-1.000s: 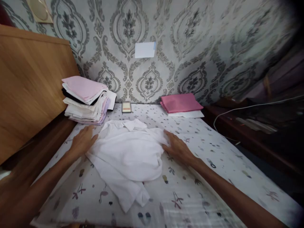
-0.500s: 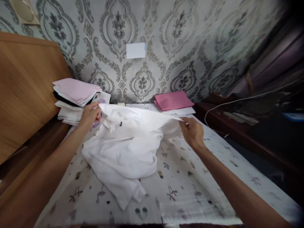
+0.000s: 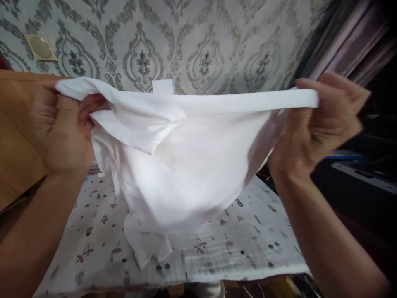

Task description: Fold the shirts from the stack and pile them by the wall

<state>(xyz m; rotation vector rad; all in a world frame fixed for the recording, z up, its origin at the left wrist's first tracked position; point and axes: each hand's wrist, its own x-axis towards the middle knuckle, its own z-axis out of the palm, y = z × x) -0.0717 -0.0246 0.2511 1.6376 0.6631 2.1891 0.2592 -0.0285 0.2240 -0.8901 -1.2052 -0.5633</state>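
Observation:
A white garment (image 3: 198, 157) hangs in front of me, its upper edge pulled nearly straight between my hands. At its left end, my left hand (image 3: 66, 128) is closed on the cloth, with the fingers partly hidden by a fold. The right end is gripped in my right hand (image 3: 319, 124), thumb in front and fingers curled over the edge. A loose flap folds over on the left side. The lower part droops in soft folds, and its lowest corners hang at the patterned sheet (image 3: 214, 252); whether they touch it I cannot tell.
A wooden cabinet (image 3: 18, 140) stands at the left. Behind are a patterned wall (image 3: 204, 54), a small white card (image 3: 163, 86) and a wall switch (image 3: 41, 47). Purple curtains (image 3: 350, 41) and dark clutter lie at the right. The raised garment mostly hides the back of the table.
Both hands have lifted the white garment off the sheet and brought it closer, spreading its edge wider. It now covers the folded stacks at the back. The view has shifted.

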